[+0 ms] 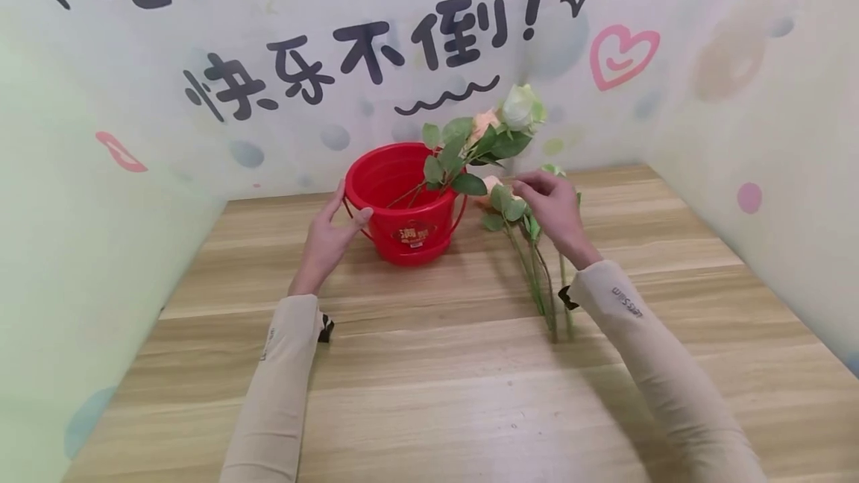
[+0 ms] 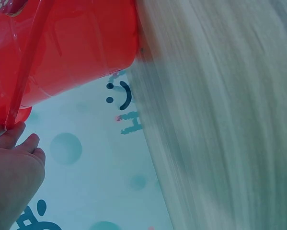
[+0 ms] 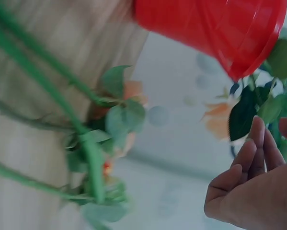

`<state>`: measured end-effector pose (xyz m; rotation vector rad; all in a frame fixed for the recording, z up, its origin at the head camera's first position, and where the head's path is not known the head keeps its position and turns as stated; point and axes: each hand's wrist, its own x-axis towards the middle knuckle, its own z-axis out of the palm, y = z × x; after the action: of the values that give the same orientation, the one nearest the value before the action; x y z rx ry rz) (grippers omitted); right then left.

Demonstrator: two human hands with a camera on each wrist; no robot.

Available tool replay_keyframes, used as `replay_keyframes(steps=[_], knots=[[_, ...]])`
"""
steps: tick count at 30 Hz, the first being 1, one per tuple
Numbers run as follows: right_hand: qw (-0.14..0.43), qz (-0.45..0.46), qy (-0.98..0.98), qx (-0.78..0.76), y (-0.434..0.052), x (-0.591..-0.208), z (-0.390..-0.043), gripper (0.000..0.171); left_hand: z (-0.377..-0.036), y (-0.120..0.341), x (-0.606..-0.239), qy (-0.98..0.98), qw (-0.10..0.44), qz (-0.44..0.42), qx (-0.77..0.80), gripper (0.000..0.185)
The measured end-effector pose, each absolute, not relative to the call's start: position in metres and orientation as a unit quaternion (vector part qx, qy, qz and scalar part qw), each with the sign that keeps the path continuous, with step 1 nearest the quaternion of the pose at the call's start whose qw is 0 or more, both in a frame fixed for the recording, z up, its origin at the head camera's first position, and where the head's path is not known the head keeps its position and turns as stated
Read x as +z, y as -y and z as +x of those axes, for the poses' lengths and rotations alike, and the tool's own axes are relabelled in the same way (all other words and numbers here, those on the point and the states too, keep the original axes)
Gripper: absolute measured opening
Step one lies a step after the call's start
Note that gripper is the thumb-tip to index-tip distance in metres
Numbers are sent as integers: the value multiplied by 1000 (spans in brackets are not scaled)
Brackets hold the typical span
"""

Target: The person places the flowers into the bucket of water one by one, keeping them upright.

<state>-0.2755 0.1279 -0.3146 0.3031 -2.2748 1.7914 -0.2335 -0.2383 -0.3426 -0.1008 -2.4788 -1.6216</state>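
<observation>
A red bucket (image 1: 411, 237) stands upright near the back wall. My left hand (image 1: 327, 238) rests against its left side, fingers extended along the rim and thumb at the front; in the left wrist view the fingertips meet the bucket near its handle (image 2: 30, 57). A white rose (image 1: 522, 109) and a peach rose (image 1: 485, 125) lean over the bucket's right rim, their stems inside it. My right hand (image 1: 555, 211) hovers right of them, thumb apart from the loosely bent fingers, holding nothing. Below it, several more roses (image 1: 515, 209) lie on the table with stems toward me.
The wooden table (image 1: 416, 379) meets a printed wall (image 1: 302, 147) right behind the bucket. Side walls rise to the left and right. Green stems (image 3: 42, 81) cross the right wrist view near the camera.
</observation>
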Motion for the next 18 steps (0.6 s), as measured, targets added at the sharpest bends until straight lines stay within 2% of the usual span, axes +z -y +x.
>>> replay_keyframes(steps=[6, 18], knots=[[86, 69, 759, 642, -156, -329, -277, 33, -234, 238, -342, 832, 89, -34, -547, 85], [34, 1, 812, 582, -201, -350, -278, 37, -234, 238, -341, 833, 89, -38, -544, 84]])
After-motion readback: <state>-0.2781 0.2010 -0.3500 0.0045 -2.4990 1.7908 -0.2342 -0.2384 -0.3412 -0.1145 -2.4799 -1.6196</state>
